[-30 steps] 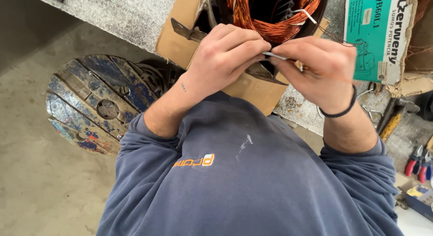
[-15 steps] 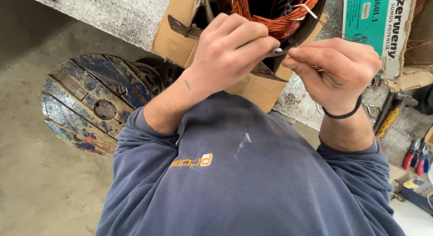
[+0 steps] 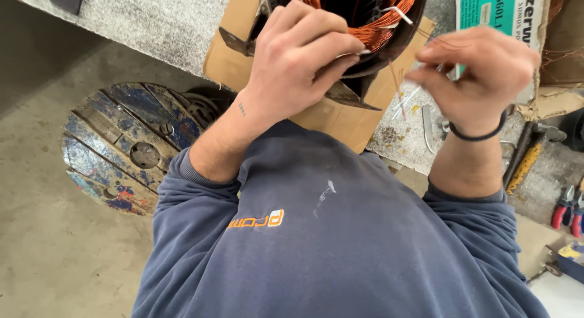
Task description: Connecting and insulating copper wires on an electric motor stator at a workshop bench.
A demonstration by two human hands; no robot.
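Holding copper windings (image 3: 377,26) inside dark stator housing (image 3: 389,50)

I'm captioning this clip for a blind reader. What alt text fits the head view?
Seen from above, a person's left hand pinches a thin white sleeve at the copper windings of a motor stator, while the right hand holds fine wires beside it. The stator sits on cardboard on a grey bench.

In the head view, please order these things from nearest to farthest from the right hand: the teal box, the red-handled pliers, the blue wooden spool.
From the right hand:
1. Teal box, just above it on the bench.
2. Red-handled pliers, lower right, by the frame edge.
3. Blue wooden spool, far left on the floor, beyond the left hand.
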